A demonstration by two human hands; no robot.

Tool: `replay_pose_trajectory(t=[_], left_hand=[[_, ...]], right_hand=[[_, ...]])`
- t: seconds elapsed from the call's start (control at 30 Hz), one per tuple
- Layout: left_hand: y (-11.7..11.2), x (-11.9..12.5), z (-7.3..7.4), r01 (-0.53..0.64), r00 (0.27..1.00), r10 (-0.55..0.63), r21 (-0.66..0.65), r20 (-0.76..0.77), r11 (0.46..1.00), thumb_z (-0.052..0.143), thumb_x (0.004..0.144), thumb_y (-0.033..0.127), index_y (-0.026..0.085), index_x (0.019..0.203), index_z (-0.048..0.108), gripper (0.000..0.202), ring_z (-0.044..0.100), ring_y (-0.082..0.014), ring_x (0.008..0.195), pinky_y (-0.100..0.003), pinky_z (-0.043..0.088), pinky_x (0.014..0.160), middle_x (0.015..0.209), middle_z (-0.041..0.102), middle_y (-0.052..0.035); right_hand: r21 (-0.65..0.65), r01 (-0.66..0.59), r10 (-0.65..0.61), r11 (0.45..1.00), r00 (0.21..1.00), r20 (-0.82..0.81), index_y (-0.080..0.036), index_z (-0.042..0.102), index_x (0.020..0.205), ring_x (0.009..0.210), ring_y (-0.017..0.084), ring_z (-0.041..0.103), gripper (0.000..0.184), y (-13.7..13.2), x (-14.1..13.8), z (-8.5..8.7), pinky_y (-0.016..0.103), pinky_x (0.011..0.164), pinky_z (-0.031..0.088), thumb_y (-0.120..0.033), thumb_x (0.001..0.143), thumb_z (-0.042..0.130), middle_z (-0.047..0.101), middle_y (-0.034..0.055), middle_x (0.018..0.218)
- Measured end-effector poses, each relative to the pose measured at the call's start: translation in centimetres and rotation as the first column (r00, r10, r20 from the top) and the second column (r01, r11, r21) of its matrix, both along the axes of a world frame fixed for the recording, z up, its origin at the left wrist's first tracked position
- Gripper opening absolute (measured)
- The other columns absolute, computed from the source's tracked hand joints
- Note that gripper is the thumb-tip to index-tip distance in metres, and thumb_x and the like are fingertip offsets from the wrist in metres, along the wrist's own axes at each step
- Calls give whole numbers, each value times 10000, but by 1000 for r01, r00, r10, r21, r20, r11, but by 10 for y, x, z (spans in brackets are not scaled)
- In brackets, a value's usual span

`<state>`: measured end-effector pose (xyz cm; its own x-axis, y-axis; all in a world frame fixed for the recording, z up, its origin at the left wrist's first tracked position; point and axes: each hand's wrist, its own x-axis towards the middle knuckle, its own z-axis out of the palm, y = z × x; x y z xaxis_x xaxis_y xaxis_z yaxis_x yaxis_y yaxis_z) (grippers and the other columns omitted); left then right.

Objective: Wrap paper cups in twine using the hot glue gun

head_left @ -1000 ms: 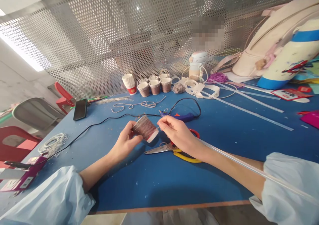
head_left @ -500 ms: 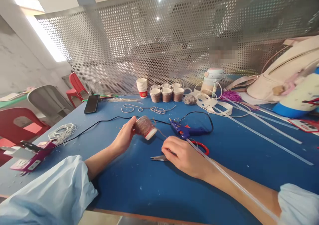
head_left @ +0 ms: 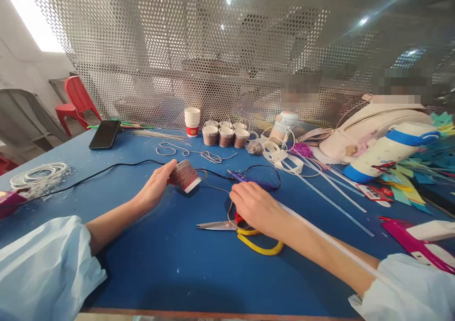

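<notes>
My left hand (head_left: 158,183) is closed around a paper cup (head_left: 186,175) wound with brownish yarn, tipped so its white and red end points to the lower right. A strand of yarn (head_left: 215,187) runs from the cup to my right hand (head_left: 258,207), whose fingers are pinched on it; a loose length dangles below them. Beneath that hand lie scissors (head_left: 261,251) with yellow handles and a bit of red, blades pointing left. Just behind the hand rests a blue glue gun (head_left: 258,183), partly hidden, its clear glue stick passing over my right forearm.
Several yarn-wrapped cups (head_left: 226,137) stand at the back beside stacked paper cups (head_left: 192,122) and a yarn ball (head_left: 254,147). A black cable (head_left: 106,172) crosses the table. A phone (head_left: 104,134) lies left; clear sticks (head_left: 334,205), a bottle (head_left: 387,153) and a bag (head_left: 355,127) are right.
The view has turned to the right. My right hand has shifted away from the scissors, showing more of their handles and the yarn hanging below it. The left hand still holds the cup.
</notes>
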<state>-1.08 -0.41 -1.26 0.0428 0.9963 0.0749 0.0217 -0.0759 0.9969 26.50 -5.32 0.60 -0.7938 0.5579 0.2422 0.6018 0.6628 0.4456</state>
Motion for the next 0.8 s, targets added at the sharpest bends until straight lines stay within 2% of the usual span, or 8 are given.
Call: replay_pose_trajectory(t=[0.07,0.13,0.23,0.3,0.43,0.57,0.67,0.8], left_hand=[[-3,2,2,0,1000,0,0,9,1000,526,805,604,164,704,621,462,485,-172,664,-278,412,653,678,585,-14],[-4,3,3,-10,1000,10,2,8,1000,537,805,592,175,691,606,438,485,-169,662,-270,406,644,668,578,-4],[-5,3,3,-7,1000,7,-3,10,1000,542,804,585,179,708,604,421,502,-170,678,-263,409,640,694,593,-1],[-5,4,3,8,1000,-8,-7,14,1000,543,800,586,177,709,612,425,506,-171,672,-266,412,631,696,600,-4],[-6,7,5,-13,999,13,-16,50,1000,598,761,558,174,696,634,391,533,-192,660,-292,422,607,647,597,-11],[-9,9,7,3,999,-2,-11,54,1000,614,754,546,174,683,632,379,520,-183,628,-295,423,598,623,575,-8],[-11,7,6,45,999,-45,-13,24,999,574,779,576,172,694,627,416,491,-170,628,-285,417,607,662,580,-14],[-11,6,4,62,998,-61,-22,17,998,552,799,574,174,723,631,415,493,-170,657,-274,405,622,695,583,-13]], right_hand=[[55,136,-137,989,990,26,-94,593,1083,1056,295,527,309,8,3,8,410,848,408,-24,892,360,599,194,1140],[28,299,-300,954,952,51,-78,534,1217,1096,321,534,398,18,5,16,429,857,417,1,877,343,557,222,1248],[-162,483,-471,860,875,111,-80,521,1227,957,313,616,434,33,9,26,401,761,436,24,842,350,630,199,1099],[-253,513,-497,821,858,129,-106,552,1165,891,303,642,358,44,15,35,369,703,434,-30,857,386,664,159,992],[-348,520,-508,780,851,135,-174,580,1113,824,248,657,257,72,25,64,292,617,415,-230,875,501,690,97,957],[-450,494,-467,744,866,180,-178,635,948,772,185,642,159,96,22,88,244,586,400,-255,834,556,694,58,880],[-487,500,-446,716,864,232,-170,651,891,726,186,638,139,104,14,85,247,560,392,-259,797,601,694,57,818],[-466,524,-458,713,851,257,-151,645,965,817,226,654,201,104,7,68,264,597,406,-266,806,603,702,102,900]])
